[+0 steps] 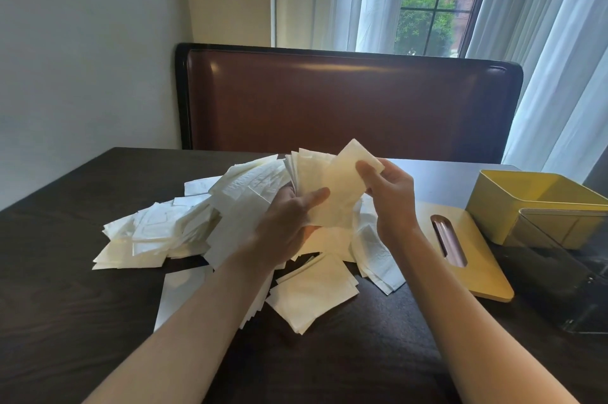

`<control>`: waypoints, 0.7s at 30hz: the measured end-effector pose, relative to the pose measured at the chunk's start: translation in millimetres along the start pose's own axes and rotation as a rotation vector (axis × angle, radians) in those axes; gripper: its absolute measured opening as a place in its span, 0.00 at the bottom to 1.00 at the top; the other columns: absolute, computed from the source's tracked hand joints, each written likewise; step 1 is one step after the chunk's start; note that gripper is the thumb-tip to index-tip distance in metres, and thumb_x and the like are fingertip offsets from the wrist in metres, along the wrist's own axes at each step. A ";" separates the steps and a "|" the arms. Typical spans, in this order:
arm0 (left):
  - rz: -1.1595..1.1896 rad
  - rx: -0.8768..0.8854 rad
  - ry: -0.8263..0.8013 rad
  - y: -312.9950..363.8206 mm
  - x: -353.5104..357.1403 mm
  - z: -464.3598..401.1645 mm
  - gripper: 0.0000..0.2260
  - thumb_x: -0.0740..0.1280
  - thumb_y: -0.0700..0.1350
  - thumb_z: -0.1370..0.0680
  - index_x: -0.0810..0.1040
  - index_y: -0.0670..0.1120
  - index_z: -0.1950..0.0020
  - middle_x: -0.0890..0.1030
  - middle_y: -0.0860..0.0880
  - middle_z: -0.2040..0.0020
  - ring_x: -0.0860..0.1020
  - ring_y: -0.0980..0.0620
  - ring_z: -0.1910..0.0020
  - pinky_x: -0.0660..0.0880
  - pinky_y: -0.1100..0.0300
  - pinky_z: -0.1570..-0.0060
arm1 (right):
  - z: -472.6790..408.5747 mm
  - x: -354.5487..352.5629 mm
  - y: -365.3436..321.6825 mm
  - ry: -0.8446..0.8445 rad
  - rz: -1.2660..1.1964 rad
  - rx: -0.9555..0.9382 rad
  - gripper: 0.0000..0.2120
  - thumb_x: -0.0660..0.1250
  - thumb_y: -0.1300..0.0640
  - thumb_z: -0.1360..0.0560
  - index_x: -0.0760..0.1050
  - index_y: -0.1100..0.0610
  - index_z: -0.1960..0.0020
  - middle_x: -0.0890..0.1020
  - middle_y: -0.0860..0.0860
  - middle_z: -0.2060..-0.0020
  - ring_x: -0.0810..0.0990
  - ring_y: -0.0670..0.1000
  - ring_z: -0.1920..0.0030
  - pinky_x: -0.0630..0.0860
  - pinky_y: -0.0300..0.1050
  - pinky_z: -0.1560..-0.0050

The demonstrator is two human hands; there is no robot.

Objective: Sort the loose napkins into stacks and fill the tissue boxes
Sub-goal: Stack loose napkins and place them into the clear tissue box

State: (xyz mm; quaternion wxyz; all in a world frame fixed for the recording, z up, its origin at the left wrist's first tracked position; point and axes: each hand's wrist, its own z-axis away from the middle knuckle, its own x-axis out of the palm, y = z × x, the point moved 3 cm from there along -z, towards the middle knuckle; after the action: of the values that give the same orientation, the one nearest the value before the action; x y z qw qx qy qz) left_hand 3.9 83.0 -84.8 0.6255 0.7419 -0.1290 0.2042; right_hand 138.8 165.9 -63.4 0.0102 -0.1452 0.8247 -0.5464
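Note:
A big heap of loose white napkins covers the middle of the dark table. Above it my left hand grips a fanned stack of cream napkins, thumb across the front. My right hand pinches a single cream napkin at the top of that stack, between thumb and fingers. A small pile of square napkins lies in front of my left forearm. At the right stands an open yellow tissue box, with its yellow slotted lid lying flat beside it.
A clear plastic box stands at the right edge, in front of the yellow box. A brown leather bench back rises behind the table. Window and curtains lie beyond it.

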 end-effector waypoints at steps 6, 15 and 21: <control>0.015 0.084 0.239 8.4 -5.5 -1.2 0.12 0.63 0.37 0.18 0.75 0.37 0.35 0.85 0.39 0.46 0.85 0.45 0.48 0.83 0.53 0.50 | -4.3 -8.1 -2.5 0.013 -0.292 0.134 0.07 0.66 0.59 0.21 0.77 0.59 0.44 0.79 0.53 0.51 0.80 0.52 0.49 0.81 0.45 0.52; -0.128 0.036 0.017 2.3 -1.4 -0.8 0.16 0.69 0.43 0.24 0.79 0.42 0.37 0.82 0.38 0.45 0.81 0.40 0.43 0.77 0.41 0.40 | 6.0 12.8 -3.4 -0.198 0.152 -0.035 0.02 0.70 0.59 0.24 0.82 0.57 0.53 0.82 0.48 0.63 0.80 0.43 0.64 0.75 0.33 0.67; -0.075 0.220 0.295 22.4 -21.2 -1.9 0.09 0.65 0.36 0.20 0.79 0.41 0.40 0.83 0.43 0.49 0.83 0.47 0.49 0.82 0.57 0.55 | -2.6 0.9 4.2 -0.035 0.179 0.028 0.06 0.67 0.55 0.21 0.81 0.53 0.45 0.83 0.48 0.53 0.78 0.43 0.56 0.77 0.36 0.60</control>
State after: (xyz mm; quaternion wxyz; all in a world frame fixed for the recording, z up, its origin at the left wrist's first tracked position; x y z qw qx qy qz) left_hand -25.1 79.4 -74.8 0.5601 0.7720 0.0150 0.3001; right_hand 136.5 169.6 -66.1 0.0756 -0.0802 0.8265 -0.5521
